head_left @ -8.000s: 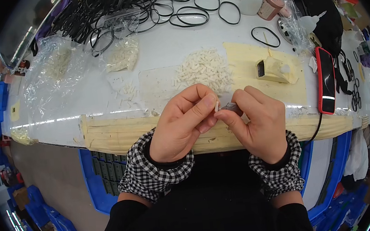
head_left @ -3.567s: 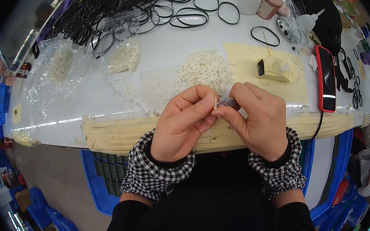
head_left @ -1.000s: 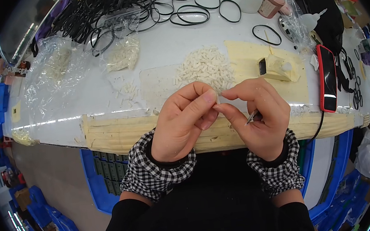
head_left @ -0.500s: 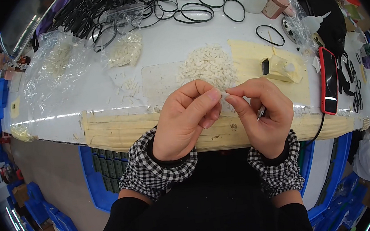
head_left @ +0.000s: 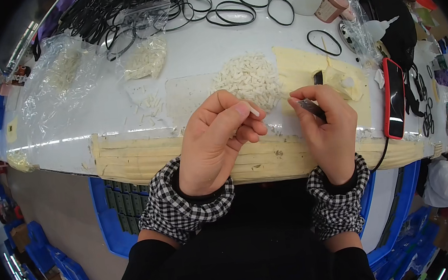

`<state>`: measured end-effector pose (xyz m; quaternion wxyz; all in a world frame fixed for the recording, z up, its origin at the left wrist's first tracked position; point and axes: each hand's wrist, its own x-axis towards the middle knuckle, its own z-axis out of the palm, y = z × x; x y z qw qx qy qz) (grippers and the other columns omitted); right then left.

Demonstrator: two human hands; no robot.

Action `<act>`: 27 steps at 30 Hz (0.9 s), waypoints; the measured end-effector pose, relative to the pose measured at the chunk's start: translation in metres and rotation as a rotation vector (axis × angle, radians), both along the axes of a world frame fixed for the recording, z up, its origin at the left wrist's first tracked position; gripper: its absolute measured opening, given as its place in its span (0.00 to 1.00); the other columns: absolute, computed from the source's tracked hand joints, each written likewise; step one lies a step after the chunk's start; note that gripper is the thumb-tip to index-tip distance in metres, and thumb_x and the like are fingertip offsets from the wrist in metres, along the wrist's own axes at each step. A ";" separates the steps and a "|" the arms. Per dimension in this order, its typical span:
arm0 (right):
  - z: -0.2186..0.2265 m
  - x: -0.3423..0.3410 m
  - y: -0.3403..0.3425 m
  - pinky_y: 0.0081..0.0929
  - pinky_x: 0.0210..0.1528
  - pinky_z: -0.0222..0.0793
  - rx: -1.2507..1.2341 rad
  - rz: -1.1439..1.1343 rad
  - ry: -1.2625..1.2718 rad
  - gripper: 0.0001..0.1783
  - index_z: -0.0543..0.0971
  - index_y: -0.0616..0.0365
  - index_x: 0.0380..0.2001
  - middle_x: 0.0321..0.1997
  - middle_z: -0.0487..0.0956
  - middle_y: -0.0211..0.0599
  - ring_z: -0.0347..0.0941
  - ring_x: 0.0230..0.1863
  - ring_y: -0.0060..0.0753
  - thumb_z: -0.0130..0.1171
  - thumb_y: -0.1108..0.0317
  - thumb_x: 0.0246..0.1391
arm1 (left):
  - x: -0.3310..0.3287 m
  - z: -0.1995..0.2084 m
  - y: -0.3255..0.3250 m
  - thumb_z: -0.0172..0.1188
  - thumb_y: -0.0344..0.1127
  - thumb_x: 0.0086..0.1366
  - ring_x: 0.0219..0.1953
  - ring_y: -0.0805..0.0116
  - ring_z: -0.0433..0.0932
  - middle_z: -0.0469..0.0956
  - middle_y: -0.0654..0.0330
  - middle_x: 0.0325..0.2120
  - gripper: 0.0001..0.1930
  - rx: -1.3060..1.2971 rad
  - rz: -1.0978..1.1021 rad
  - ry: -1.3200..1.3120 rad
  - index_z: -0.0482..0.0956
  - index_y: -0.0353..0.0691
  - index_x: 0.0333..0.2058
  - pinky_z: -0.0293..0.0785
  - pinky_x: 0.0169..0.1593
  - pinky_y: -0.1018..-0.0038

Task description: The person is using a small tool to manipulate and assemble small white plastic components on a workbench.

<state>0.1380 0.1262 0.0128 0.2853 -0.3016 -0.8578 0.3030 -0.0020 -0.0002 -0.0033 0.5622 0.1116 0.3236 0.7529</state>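
1. Closest to you, your black sleeves and checked cuffs (head_left: 186, 208) come up from the lower edge, and both hands hover over the tape-wrapped front edge of the white table (head_left: 125, 122).
2. Your left hand (head_left: 214, 141) is curled, thumb and forefinger pinched on a small white plastic piece (head_left: 253, 111) that sticks out past your fingertips toward the right.
3. Your right hand (head_left: 330, 130) is closed around a thin dark tool (head_left: 312, 109), gripped between thumb and forefinger with its tip pointing left; exactly what kind of tool it is cannot be told.
4. The two hands are apart: a clear gap lies between the white piece and the tool's tip.
5. Just beyond your left fingertips sits the pile of small white plastic pieces (head_left: 248, 78) on the tabletop, near the held piece.
6. Right of the pile is a patch of yellowish masking tape (head_left: 303, 70); a red phone (head_left: 394, 99) lies near the table's right edge.
7. To the left lie clear plastic bags (head_left: 62, 85), one holding more white pieces (head_left: 146, 64).
8. Farthest off, black rubber rings (head_left: 233, 9) spread across the back of the table, and a pink cup (head_left: 332, 5) stands at the back right.
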 end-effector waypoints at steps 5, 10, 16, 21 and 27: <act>-0.003 -0.005 -0.002 0.28 0.27 0.68 0.072 0.096 -0.114 0.11 0.77 0.57 0.30 0.29 0.73 0.34 0.73 0.25 0.37 0.61 0.79 0.40 | -0.001 0.001 0.001 0.48 0.33 0.67 0.35 0.72 0.72 0.73 0.58 0.34 0.07 -0.015 0.001 -0.058 0.70 0.36 0.38 0.71 0.39 0.81; -0.006 -0.008 -0.002 0.30 0.27 0.67 0.122 0.077 -0.181 0.10 0.76 0.55 0.30 0.29 0.72 0.32 0.73 0.27 0.38 0.62 0.77 0.40 | -0.002 0.002 0.002 0.46 0.34 0.68 0.37 0.70 0.73 0.73 0.58 0.34 0.10 0.007 0.021 -0.101 0.71 0.34 0.41 0.72 0.43 0.79; -0.001 -0.007 0.000 0.27 0.27 0.65 0.045 0.077 0.024 0.08 0.75 0.58 0.30 0.28 0.71 0.34 0.71 0.26 0.33 0.59 0.79 0.43 | 0.002 0.006 0.004 0.47 0.33 0.69 0.37 0.74 0.72 0.74 0.59 0.36 0.11 -0.039 -0.056 0.041 0.72 0.31 0.43 0.71 0.40 0.82; 0.012 -0.009 -0.009 0.21 0.28 0.62 -0.172 0.182 0.269 0.05 0.74 0.61 0.29 0.27 0.70 0.35 0.67 0.25 0.27 0.58 0.80 0.47 | 0.004 0.011 0.003 0.50 0.33 0.69 0.33 0.78 0.72 0.75 0.61 0.34 0.11 -0.038 -0.248 0.106 0.74 0.31 0.44 0.69 0.34 0.85; 0.006 -0.014 -0.017 0.20 0.28 0.62 -0.212 0.201 0.352 0.05 0.74 0.62 0.29 0.27 0.70 0.35 0.66 0.25 0.26 0.59 0.79 0.48 | 0.001 0.007 0.000 0.52 0.34 0.68 0.29 0.80 0.72 0.76 0.62 0.31 0.09 -0.013 -0.227 0.079 0.75 0.34 0.39 0.67 0.30 0.86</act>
